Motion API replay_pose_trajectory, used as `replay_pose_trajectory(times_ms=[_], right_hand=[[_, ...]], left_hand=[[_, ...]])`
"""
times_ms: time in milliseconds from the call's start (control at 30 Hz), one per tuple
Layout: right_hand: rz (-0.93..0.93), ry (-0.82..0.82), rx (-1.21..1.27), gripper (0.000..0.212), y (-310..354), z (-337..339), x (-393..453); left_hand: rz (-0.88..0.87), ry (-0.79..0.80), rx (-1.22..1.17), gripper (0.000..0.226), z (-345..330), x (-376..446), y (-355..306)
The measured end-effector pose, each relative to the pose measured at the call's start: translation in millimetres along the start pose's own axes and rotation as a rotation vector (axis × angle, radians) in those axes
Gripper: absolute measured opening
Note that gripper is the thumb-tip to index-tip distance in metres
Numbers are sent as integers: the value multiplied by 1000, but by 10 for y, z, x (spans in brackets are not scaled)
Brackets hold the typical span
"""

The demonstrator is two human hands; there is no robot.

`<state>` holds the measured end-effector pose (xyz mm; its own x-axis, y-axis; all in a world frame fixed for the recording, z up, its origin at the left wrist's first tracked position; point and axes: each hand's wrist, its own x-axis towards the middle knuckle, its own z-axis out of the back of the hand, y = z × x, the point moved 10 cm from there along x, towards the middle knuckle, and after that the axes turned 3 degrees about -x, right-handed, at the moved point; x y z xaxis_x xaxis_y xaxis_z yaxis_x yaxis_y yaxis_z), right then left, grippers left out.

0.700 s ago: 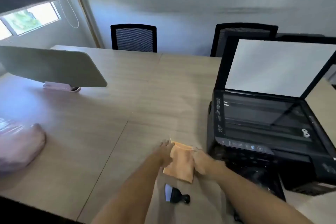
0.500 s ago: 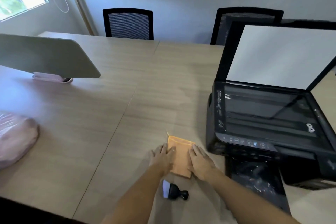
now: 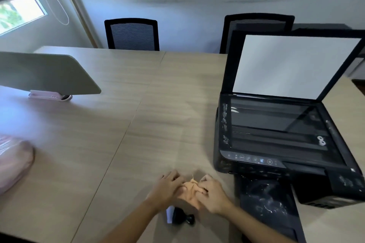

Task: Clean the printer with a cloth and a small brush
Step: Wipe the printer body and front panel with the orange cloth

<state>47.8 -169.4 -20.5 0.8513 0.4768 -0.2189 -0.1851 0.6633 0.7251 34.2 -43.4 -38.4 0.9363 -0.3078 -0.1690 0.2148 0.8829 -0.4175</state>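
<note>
The only thing that held anything was the printer (image 3: 280, 144), which stood to the right of the hands and beyond them with its scanner lid (image 3: 292, 65) propped upright; a small white piece (image 3: 321, 140) lay on the glass bed near its right edge, and the output tray (image 3: 266, 207), pulled out just right of the right hand, was speckled with pale dust or crumbs. Both hands lay low over the wooden table (image 3: 138, 134), forearms reaching in from the near edge and converging. The left hand (image 3: 167, 188) and the right hand (image 3: 212, 196) were close together, fingers curled, and pinched the orange cloth (image 3: 190, 193) bunched up between them; the picture was blurred there, so how much of the cloth touched the table could not be told. The small brush (image 3: 178, 217) lay on its side just nearer than the hands, below the left wrist, apart from the cloth and untouched. Far to the left of the hands a grey panel (image 3: 45, 73) sat on its base, and a pink bundle (image 3: 13, 162) rested at the left border of the view. Between these and the left hand the table was bare wood, crossed by a seam; ahead of the hands it ran open to the far edge, where two black chairs (image 3: 132, 34) stood.
</note>
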Motion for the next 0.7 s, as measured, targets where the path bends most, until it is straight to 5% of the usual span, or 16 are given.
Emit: replay_pose_trajectory(times_ms=[233, 333, 467, 533, 700], right_hand=[[26, -480, 628, 34, 468, 1398, -518], [-25, -695, 811, 22, 448, 1925, -619], [37, -455, 998, 34, 598, 2074, -528], [49, -382, 900, 33, 562, 2166, -465], [-176, -537, 529, 30, -43, 2663, -78]], left_hand=[[-367, -417, -242, 25, 1265, 75, -1111], [-423, -539, -435, 31, 1671, 230, -1566], [-229, -715, -808, 37, 1856, 524, -1609], [-124, -668, -923, 10, 1772, 651, -1594], [196, -583, -929, 88, 1318, 668, -1141]])
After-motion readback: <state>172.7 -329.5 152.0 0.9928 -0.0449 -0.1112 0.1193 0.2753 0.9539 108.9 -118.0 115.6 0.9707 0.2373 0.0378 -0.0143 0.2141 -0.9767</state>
